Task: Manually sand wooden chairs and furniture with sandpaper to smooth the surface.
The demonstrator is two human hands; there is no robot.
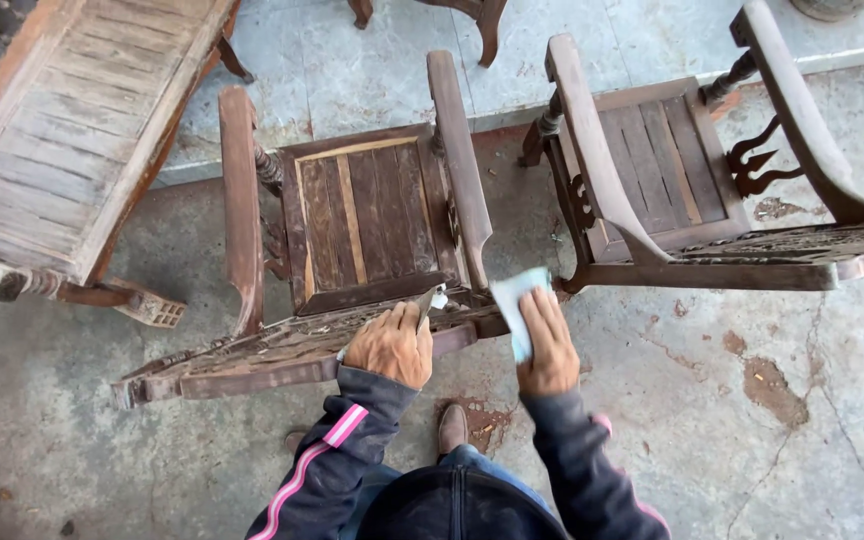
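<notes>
Sandpaper in right hand

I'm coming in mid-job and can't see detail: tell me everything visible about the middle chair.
The middle chair is dark, weathered wood with a slatted seat, one slat paler, two long curved armrests and turned posts. It stands upright on the concrete floor, carved backrest nearest the camera. The left hand rests on that backrest gripping a small tool; the right hand holds a pale sheet at its corner.

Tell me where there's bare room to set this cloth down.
The slatted seat between the armrests is free, and so is the neighbouring chair's seat. The carved backrest is crowded: left hand with tool, right hand with cloth.
</notes>
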